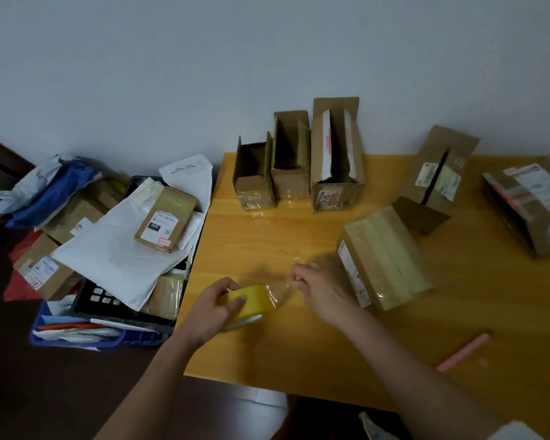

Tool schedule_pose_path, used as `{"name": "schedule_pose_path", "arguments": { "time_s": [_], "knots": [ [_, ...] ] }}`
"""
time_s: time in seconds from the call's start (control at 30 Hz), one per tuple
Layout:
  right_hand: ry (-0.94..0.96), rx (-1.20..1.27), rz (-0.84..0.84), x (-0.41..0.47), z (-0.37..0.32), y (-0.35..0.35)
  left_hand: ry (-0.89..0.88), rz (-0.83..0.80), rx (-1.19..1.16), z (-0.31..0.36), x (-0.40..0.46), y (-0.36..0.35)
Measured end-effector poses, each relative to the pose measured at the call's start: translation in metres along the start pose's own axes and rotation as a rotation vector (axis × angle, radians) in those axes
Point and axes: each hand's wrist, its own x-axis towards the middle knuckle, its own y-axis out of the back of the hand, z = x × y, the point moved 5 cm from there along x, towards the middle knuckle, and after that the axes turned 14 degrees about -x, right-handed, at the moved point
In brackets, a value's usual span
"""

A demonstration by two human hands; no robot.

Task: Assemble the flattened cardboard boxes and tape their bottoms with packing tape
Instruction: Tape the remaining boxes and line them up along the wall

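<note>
Grey wall, yellow table [299, 350], left grip [215, 308] grasping tape roll [251, 300], right grip [318, 287] pinching tape end [278, 292]

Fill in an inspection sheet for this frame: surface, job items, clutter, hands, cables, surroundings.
Surface: yellow wooden table, set against the wall.
Job items: yellow tape roll with a clear strip pulled out; three open boxes upright in a row at the back; taped box lying beside the right hand; two more boxes further right.
Clutter: pink stick near the table's front edge.
Hands: left hand grips the roll; right hand pinches the strip's free end.
Cables: nothing seen.
Surroundings: blue crate left of the table, heaped with parcels and mailer bags; plain grey wall behind.
</note>
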Motion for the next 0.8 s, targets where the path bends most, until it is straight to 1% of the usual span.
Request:
{"name": "schedule_pose_path", "arguments": {
  "time_s": [0.03, 0.1, 0.2, 0.3, 0.37, 0.43, 0.53, 0.57, 0.63, 0.7, 0.8],
  "knots": [
    [0.03, 0.025, 0.008, -0.002, -0.005, 0.009, -0.005, 0.03, -0.002, 0.005, -0.003, -0.001],
    [0.017, 0.08, 0.007, -0.009, -0.007, 0.026, -0.035, 0.089, 0.027, 0.015, -0.01, -0.003],
    [0.01, 0.101, 0.056, -0.03, 0.001, 0.049, -0.061, 0.137, 0.088, 0.028, -0.017, -0.015],
    [-0.104, 0.254, 0.082, -0.056, 0.022, 0.077, -0.088, 0.153, 0.244, 0.041, -0.021, -0.039],
    [-0.139, 0.294, 0.097, -0.07, 0.037, 0.095, -0.111, 0.168, 0.284, 0.049, -0.025, -0.058],
    [-0.147, 0.296, 0.126, -0.084, 0.049, 0.107, -0.136, 0.167, 0.267, 0.055, -0.029, -0.078],
    [-0.166, 0.251, 0.229, -0.105, 0.07, 0.122, -0.179, 0.161, 0.253, 0.069, -0.035, -0.109],
    [-0.18, 0.238, 0.263, -0.108, 0.076, 0.126, -0.182, 0.163, 0.284, 0.073, -0.033, -0.113],
    [-0.22, 0.311, 0.32, -0.115, 0.091, 0.136, -0.163, 0.174, 0.414, 0.081, -0.031, -0.121],
    [-0.197, 0.367, 0.322, -0.123, 0.101, 0.149, -0.145, 0.196, 0.543, 0.09, -0.036, -0.129],
    [-0.175, 0.367, 0.308, -0.13, 0.114, 0.161, -0.168, 0.189, 0.539, 0.1, -0.042, -0.141]
  ]
}}
